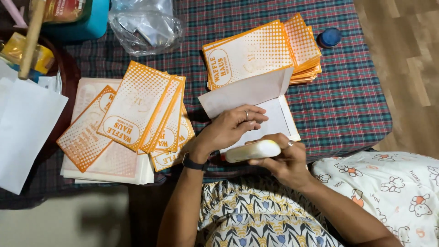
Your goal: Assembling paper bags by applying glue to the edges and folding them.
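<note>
On the plaid cloth [347, 105], left hand [228, 128] lies flat on the open white envelope [256, 105], right hand [286, 160] clasping a glue stick [250, 151].

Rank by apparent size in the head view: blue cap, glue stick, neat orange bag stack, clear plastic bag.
1. Neat orange bag stack and clear plastic bag: similar footprint, and the bag is cut off at the top edge, so unranked.
2. Glue stick, in the right hand.
3. Blue cap.

On the tabletop [356, 110], a fanned bag pile [132, 119] lies left, a neat stack [260, 52] behind the open bag [265, 103], a cap [329, 37] right.
</note>
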